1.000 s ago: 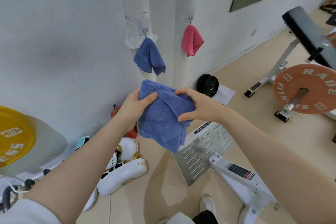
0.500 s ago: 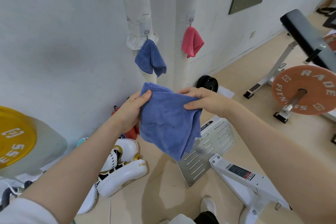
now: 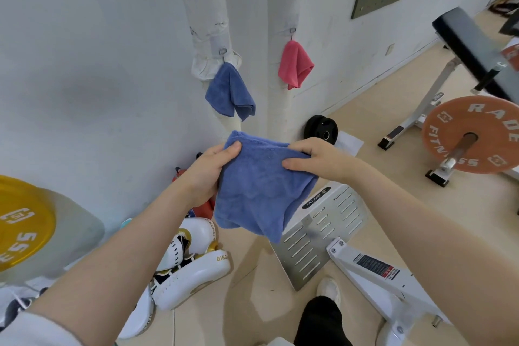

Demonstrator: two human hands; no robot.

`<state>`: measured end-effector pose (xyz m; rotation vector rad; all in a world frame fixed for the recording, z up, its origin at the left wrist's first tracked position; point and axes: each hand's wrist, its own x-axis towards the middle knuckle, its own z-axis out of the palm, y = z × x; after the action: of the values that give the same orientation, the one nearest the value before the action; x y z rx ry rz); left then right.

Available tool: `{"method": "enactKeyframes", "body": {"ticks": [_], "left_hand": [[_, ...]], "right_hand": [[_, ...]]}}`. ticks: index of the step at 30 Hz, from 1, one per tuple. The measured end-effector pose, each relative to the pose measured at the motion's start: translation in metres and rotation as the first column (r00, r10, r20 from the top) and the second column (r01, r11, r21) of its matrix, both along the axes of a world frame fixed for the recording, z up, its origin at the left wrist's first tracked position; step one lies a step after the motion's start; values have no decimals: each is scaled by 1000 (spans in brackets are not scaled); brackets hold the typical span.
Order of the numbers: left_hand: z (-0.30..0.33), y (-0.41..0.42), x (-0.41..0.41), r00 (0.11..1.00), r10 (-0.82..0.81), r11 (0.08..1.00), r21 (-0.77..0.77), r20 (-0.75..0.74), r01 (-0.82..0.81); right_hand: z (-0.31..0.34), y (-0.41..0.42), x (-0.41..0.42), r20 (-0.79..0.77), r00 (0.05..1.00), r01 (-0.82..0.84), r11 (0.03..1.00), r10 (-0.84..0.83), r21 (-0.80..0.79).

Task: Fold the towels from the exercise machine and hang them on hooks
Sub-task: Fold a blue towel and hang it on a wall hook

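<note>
Nearest, a shoe [image 3: 328, 289] and a dark trouser leg stand on the floor beside the white machine frame [image 3: 373, 270] and its slotted metal plate [image 3: 317, 236]; above these both arms reach forward, and the left hand [image 3: 209, 174] pinches the upper left corner of the blue towel [image 3: 258, 191], thumb on the front, while the right hand [image 3: 317, 157] grips the upper right edge, thumb in front and fingers curled behind; the towel hangs in the air between them, folded to a rough square with its lower corners loose and uneven; the step in hand looks like the end of folding, the cloth held up for a last squaring; beyond, on the white pipes [image 3: 205, 8] against the wall, a second blue towel [image 3: 230, 90] and a pink towel [image 3: 295, 64] each hang from a hook; no free hook is plain to see, so the next move calls for finding one, gathering a corner or fold in one hand and lifting it on.
</note>
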<state>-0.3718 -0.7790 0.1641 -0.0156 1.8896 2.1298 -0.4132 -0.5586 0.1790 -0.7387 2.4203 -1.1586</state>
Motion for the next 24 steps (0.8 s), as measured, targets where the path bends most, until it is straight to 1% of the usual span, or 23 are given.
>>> {"method": "enactKeyframes", "body": {"ticks": [2, 5, 6, 7, 8, 9, 10, 11, 12, 14, 16, 18, 20, 22, 24], "left_hand": [[-1, 3, -10, 1000, 15, 1000, -1, 13, -15], [0, 14, -29, 997, 72, 997, 12, 26, -72], [0, 19, -37, 996, 83, 997, 1, 20, -83], [3, 28, -44, 996, 88, 996, -22, 8, -87], [5, 36, -53, 996, 92, 994, -51, -8, -92], [11, 46, -61, 994, 108, 991, -71, -22, -109], [14, 55, -71, 991, 128, 988, -86, -42, -131], [19, 64, -81, 987, 148, 983, -98, -60, -154], [24, 72, -92, 983, 163, 978, -115, -87, -172], [37, 88, -112, 969, 206, 967, -125, -136, -223], [50, 104, -130, 951, 241, 953, -141, -192, -270], [61, 119, -147, 934, 246, 926, -222, -261, -306], [70, 132, -162, 917, 214, 893, -313, -337, -323], [74, 143, -177, 902, 188, 887, -326, -389, -325], [78, 152, -188, 896, 180, 882, -336, -406, -330]], "right_hand": [[3, 10, -11, 45, 999, 7, 998, -5, -55], [3, 22, -31, 173, 983, 106, 961, -62, -254], [2, 26, -39, 211, 975, 134, 950, -74, -282], [-1, 30, -49, 178, 978, 152, 958, -110, -244], [-4, 34, -61, 36, 985, 170, 975, -167, -140], [-5, 37, -73, -141, 966, 213, 976, -216, -39], [-2, 38, -84, -279, 925, 267, 964, -258, -7], [5, 37, -91, -352, 891, 293, 955, -288, -41], [15, 36, -97, -392, 873, 276, 956, -291, -96], [37, 31, -110, -460, 859, 161, 972, -224, -172], [55, 29, -124, -489, 856, 76, 976, -169, -203], [66, 30, -143, -500, 853, 50, 978, -147, -201], [73, 35, -164, -441, 884, 66, 975, -156, -213], [80, 42, -181, -372, 915, 63, 966, -156, -250], [87, 48, -197, -319, 938, 58, 968, -137, -245]]}}
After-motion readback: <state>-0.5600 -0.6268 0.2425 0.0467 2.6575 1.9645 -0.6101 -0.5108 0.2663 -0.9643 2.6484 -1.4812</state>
